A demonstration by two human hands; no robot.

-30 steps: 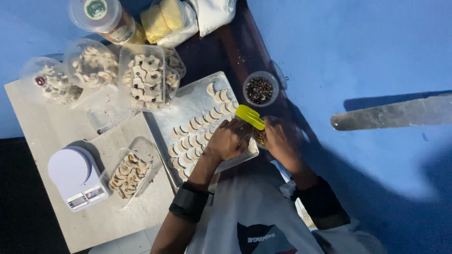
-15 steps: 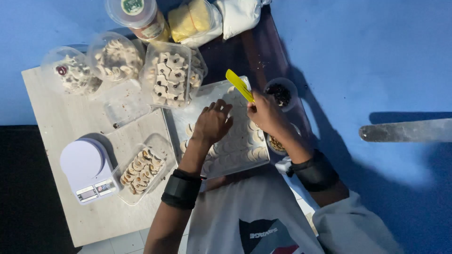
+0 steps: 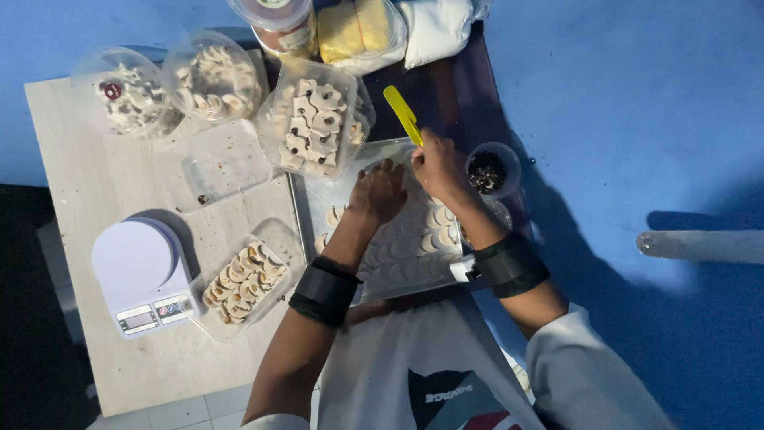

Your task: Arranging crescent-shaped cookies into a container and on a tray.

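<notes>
Right hand [image 3: 437, 163] fingers clamped on a yellow scraper [image 3: 403, 115] above the baking tray [image 3: 318, 199]; left hand [image 3: 380, 191] fingers seemingly spread over crumbly cookies [image 3: 414, 239]; lift edgewise.

Metal baking tray [image 3: 318, 199] with crescent dough pieces [image 3: 426, 239] centre of table. White digital scale [image 3: 142, 275] left; clear plastic cookie box [image 3: 239, 283] between. Small cup of dark bits [image 3: 487, 169] right of tray. Round clear tubs [image 3: 211, 76] behind.

Left hand [image 3: 380, 193] lies flat, fingers spread; right hand [image 3: 437, 163] is curled closed.
</notes>
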